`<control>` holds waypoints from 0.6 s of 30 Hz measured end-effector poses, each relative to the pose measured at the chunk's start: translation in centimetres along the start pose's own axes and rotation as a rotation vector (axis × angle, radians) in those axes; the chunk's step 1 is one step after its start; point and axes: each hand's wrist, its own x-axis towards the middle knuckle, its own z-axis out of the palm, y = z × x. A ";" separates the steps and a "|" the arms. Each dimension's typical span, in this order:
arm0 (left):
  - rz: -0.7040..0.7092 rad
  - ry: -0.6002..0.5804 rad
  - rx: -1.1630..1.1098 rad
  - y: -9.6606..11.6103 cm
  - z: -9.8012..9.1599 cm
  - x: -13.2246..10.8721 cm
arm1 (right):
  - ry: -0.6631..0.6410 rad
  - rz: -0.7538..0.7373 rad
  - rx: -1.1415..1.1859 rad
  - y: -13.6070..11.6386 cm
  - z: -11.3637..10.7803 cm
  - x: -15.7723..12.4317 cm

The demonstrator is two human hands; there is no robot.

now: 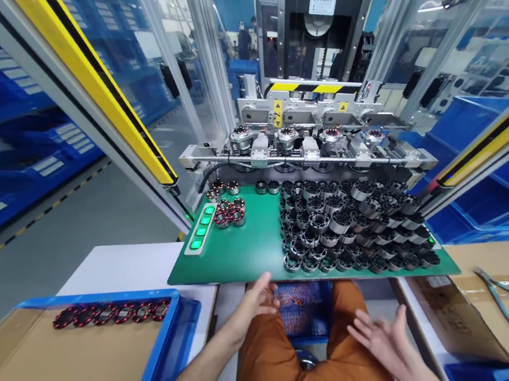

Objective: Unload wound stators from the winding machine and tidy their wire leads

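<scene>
My left hand is held over my left thigh, just below the front edge of the green work surface. Its fingers are apart with nothing in them. Above my right thigh, my right hand is turned partly palm up, fingers spread, holding nothing. Stacks of unwound black motor stators crowd the right half of the green surface. A small group of stators wound with reddish wire sits at its back left. Behind them, several stators are seated in the stations of a winding machine.
At left, a blue-rimmed tray lined with cardboard holds a row of wound stators. Green-lit buttons line the surface's left edge. Pliers lie on a cardboard box at right. Yellow posts flank the machine.
</scene>
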 end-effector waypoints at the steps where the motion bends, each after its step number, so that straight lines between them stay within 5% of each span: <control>1: 0.021 0.137 -0.156 0.1 0.2 0.2 | 0.083 -0.002 0.038 -1.3 -0.5 0.5; 4: 0.195 0.546 -0.496 1.2 0.2 0.9 | 0.356 -0.139 0.119 -5.4 -1.9 2.1; 7: 0.284 0.760 -0.645 3.2 -1.4 1.4 | 0.563 -0.386 0.105 -9.5 -2.4 3.5; 12: 0.361 0.940 -0.707 5.7 -5.7 2.0 | 0.684 -0.602 0.143 -13.5 -0.2 6.0; 15: 0.406 0.982 -0.690 5.8 -7.2 2.5 | 0.806 -0.671 0.198 -13.7 0.5 7.0; 18: 0.420 0.971 -0.665 5.6 -7.6 2.9 | 0.780 -0.724 0.163 -13.0 0.2 7.3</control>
